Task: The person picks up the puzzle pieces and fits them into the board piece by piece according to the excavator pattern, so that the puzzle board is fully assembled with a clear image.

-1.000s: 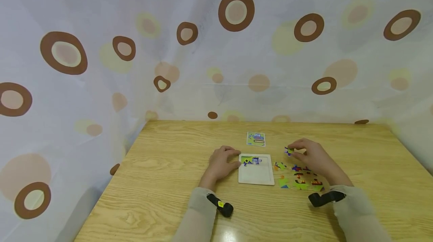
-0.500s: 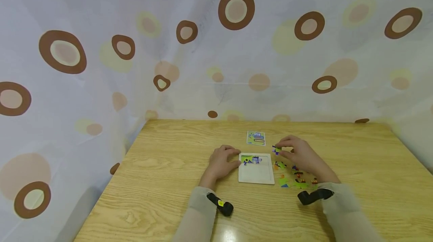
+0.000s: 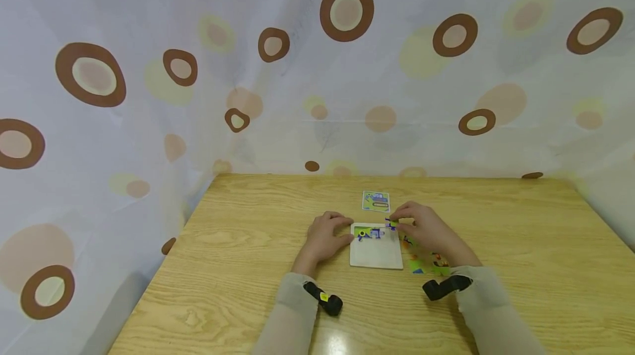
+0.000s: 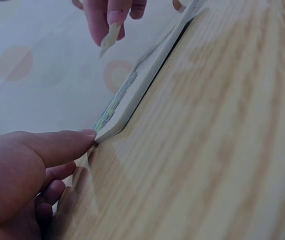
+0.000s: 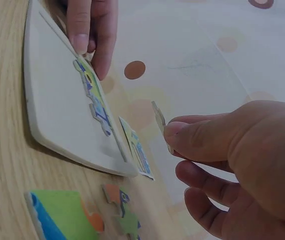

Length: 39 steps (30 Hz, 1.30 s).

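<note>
My left hand [image 3: 324,238] rests at the left edge of a white puzzle tray [image 3: 375,257], thumb and index finger touching it near the upper left corner. Joined puzzle pieces [image 3: 368,233] with green and purple print lie along the tray's top inside edge. Between thumb and fingertips, my right hand [image 3: 429,229] pinches a jigsaw piece [image 3: 391,225] above the tray's upper right corner. The right wrist view shows this piece [image 5: 158,121] edge-on, raised clear of the tray; its printed face is hardly visible there.
A small picture card [image 3: 376,200] showing a digger-like vehicle lies behind the tray. Several loose puzzle pieces [image 3: 416,265] lie right of the tray, partly hidden by the right hand and wrist. A spotted cloth [image 3: 347,79] hangs behind the wooden table [image 3: 258,222].
My right hand has moved left with the pinched jigsaw piece, from above the loose pieces to the tray's upper right corner. The left hand stays at the tray.
</note>
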{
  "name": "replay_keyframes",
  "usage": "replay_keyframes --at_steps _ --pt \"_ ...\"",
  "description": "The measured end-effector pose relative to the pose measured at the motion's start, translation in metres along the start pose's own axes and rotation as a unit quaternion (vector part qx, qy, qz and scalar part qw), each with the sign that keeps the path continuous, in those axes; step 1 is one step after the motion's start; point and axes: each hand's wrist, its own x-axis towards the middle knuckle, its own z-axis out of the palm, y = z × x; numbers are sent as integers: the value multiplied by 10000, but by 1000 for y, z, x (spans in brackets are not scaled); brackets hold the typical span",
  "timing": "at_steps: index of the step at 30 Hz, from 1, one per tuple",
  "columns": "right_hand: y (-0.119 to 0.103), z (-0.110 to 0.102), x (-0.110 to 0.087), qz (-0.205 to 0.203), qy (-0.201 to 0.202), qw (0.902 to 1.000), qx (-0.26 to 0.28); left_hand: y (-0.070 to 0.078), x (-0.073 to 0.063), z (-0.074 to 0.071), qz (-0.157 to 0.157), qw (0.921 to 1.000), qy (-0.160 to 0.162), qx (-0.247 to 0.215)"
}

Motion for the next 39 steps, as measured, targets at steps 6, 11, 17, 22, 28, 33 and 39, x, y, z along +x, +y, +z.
replay_keyframes --at_steps 6,11,17,22,28,33,39 --pt "5 8 4 -23 -128 9999 -4 2 1 -1 -26 10000 1 37" --pt "6 13 4 74 -272 9995 113 3 0 -3 -28 10000 -21 23" --pt "9 19 6 194 -347 9992 70 1 2 -3 -61 10000 -39 48" --pt "11 21 8 164 -425 9989 -114 1 1 -2 -68 10000 -39 17" --pt "11 24 9 -11 -420 9985 -365 2 0 -2 -74 10000 -25 -14" --pt "8 25 7 -222 -351 9980 -487 3 -1 -2 -100 9999 -52 -18" --pt "5 25 6 -391 -294 9967 -648 2 0 -2 -61 9999 -58 57"
